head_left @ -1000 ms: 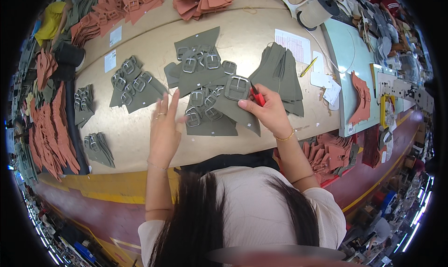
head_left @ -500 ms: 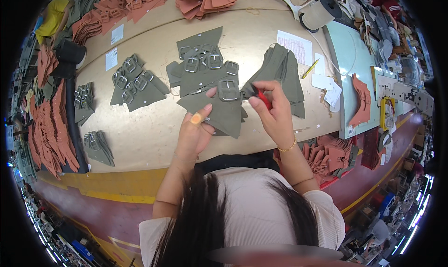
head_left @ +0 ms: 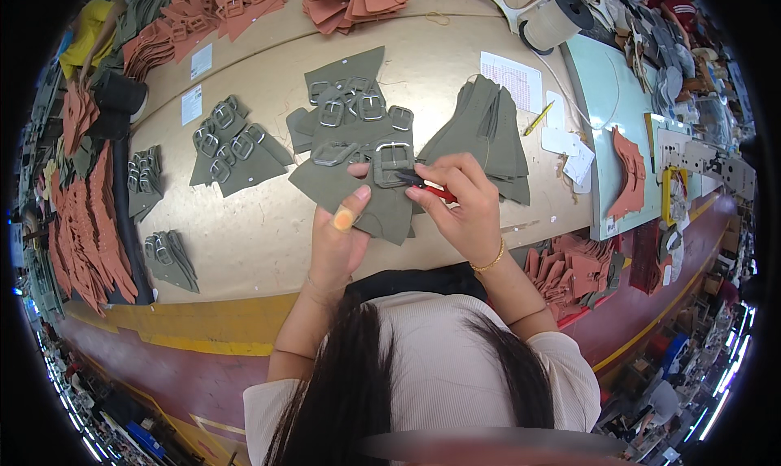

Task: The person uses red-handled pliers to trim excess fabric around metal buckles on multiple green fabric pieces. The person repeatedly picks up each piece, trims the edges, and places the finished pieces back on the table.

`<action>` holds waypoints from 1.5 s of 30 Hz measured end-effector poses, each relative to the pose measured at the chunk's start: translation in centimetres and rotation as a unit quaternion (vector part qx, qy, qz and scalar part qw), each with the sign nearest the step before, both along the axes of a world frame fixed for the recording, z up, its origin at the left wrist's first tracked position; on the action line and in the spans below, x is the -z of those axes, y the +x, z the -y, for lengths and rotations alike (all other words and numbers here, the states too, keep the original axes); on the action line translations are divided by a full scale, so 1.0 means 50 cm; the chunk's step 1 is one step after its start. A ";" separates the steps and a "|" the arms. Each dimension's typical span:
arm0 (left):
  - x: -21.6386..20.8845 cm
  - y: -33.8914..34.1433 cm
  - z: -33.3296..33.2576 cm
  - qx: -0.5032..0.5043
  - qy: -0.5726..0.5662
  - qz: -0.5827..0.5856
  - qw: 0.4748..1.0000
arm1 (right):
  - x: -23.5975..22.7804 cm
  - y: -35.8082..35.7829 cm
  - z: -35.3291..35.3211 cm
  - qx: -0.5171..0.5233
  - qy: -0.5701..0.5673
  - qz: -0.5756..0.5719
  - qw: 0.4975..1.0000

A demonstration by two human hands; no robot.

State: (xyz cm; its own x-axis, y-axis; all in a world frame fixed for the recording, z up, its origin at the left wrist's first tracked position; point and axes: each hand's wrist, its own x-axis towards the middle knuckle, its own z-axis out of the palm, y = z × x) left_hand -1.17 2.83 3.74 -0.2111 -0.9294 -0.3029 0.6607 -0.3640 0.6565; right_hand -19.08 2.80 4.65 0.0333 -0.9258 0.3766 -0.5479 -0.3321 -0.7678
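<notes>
My left hand (head_left: 335,242) grips the lower left part of an olive-green leather piece with a square metal buckle (head_left: 394,214), its thumb lying on top. A yellowish wrap covers part of that thumb. In my right hand (head_left: 464,205) are red-handled thread snips (head_left: 440,193), closed in by the fingers. Their dark tips reach the buckle's lower right edge; whether they touch thread is too small to tell. Right behind the held piece lies a pile of olive buckled pieces (head_left: 346,136). To its right is a fanned stack of plain olive pieces (head_left: 496,132).
Smaller olive buckle bundles (head_left: 236,153) lie on the left of the tan table (head_left: 252,258). Rust-coloured stacks (head_left: 354,2) sit along the far side. At right are a yellow pen (head_left: 538,118), a printed sheet (head_left: 512,75), a thread spool (head_left: 557,22) and a sewing machine (head_left: 704,165).
My right hand has moved left and slightly down, bringing the snips from beside the buckle onto its lower right edge. The held piece has turned a little and shifted left.
</notes>
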 end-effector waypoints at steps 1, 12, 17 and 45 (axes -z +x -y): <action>-0.002 -0.001 -0.002 -0.003 0.000 0.004 1.000 | 0.000 0.001 -0.001 0.004 -0.006 -0.006 1.000; 0.000 -0.024 -0.003 -0.033 0.029 0.021 0.999 | 0.025 0.010 -0.004 -0.011 0.219 0.320 0.922; 0.008 -0.026 -0.005 -0.014 0.030 0.032 0.999 | 0.039 0.017 0.004 -0.003 0.199 0.338 0.920; 0.025 -0.020 0.006 -0.049 -0.023 0.082 0.995 | 0.038 0.061 -0.033 -0.097 -0.053 -0.061 0.992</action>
State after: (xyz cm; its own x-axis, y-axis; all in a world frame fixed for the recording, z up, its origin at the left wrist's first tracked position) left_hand -2.16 2.54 2.51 -0.0704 -0.9565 -0.2831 0.5748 -0.2708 0.7721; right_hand -16.01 4.46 2.77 0.2579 -0.8531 0.4536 -0.5534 -0.5152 -0.6544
